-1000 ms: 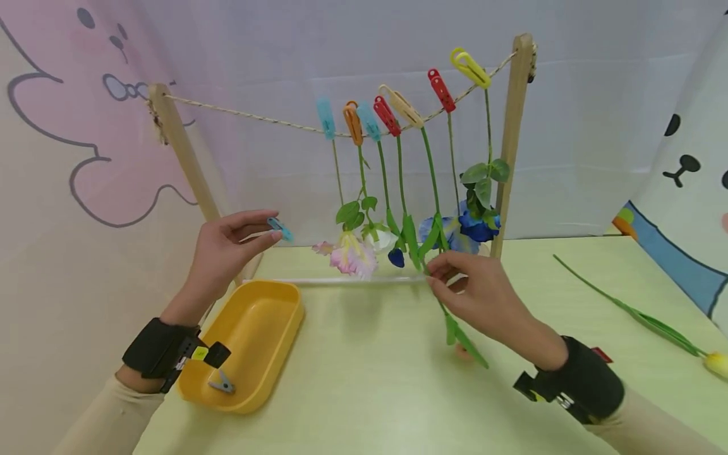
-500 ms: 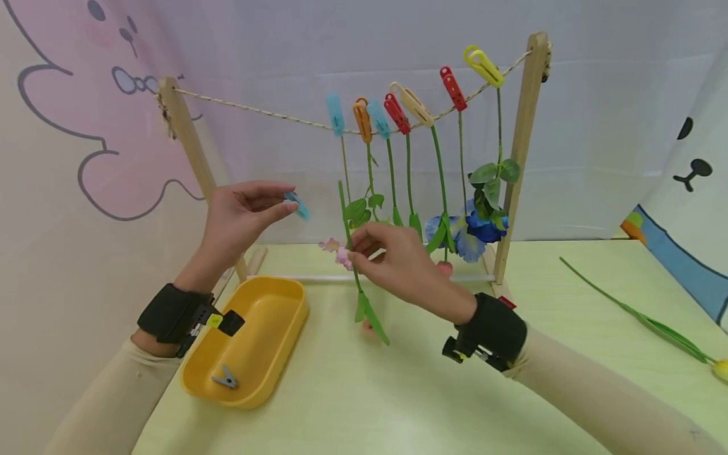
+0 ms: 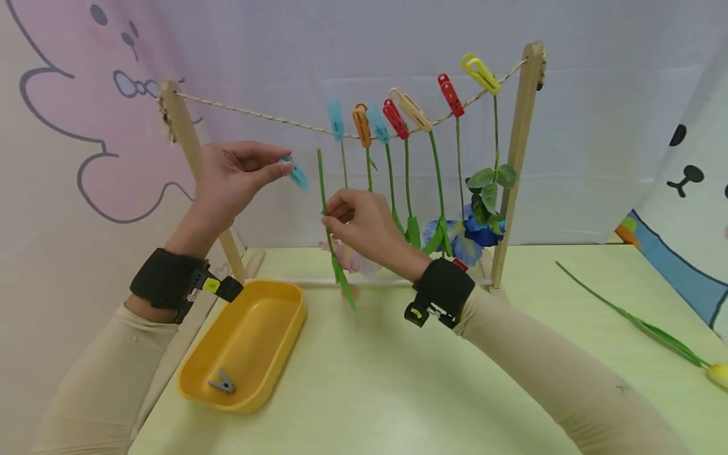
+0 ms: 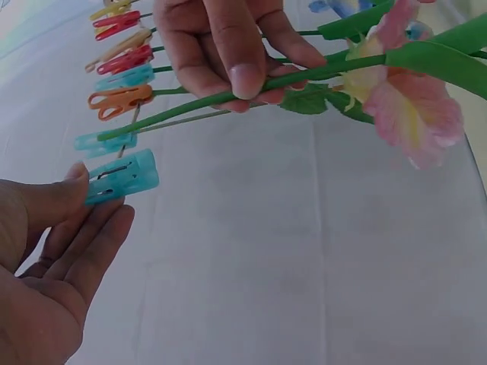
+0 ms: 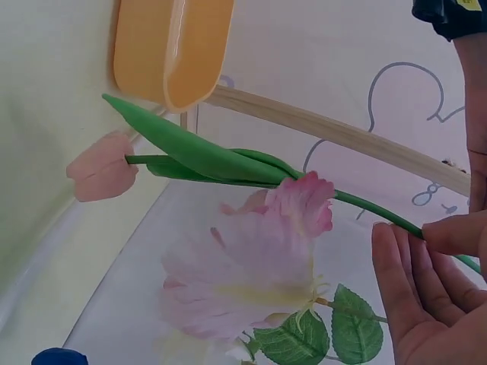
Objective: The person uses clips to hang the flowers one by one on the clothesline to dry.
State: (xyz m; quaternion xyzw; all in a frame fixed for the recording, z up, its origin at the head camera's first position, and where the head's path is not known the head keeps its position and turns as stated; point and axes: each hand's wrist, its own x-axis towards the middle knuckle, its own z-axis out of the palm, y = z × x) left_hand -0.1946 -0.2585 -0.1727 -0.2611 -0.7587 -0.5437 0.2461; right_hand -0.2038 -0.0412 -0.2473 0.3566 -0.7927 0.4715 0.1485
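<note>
My left hand (image 3: pixel 267 169) pinches a teal clothespin (image 3: pixel 296 172) just below the rope (image 3: pixel 256 115) of a wooden rack. The left wrist view shows the clothespin (image 4: pixel 122 176) between the thumb and fingers of my left hand (image 4: pixel 72 220). My right hand (image 3: pixel 332 218) pinches the green stem (image 3: pixel 321 180) of a pink tulip held head down, its bud (image 3: pixel 349 292) near the table. The stem tip points up beside the clothespin. In the right wrist view the fingers (image 5: pixel 456 232) grip the stem (image 5: pixel 373 209), with the bud (image 5: pixel 103 169) at the left.
Several flowers hang head down from coloured clips (image 3: pixel 395 117) on the rope's right half. A yellow tray (image 3: pixel 267 316) with a grey clip (image 3: pixel 223 381) lies at the front left. A yellow tulip (image 3: pixel 718 373) lies on the table at the right. Wooden posts (image 3: pixel 517 151) stand at either end.
My right hand has carried the tulip from the rack's right side up and to the left. My left hand has risen with the teal clothespin towards the rope.
</note>
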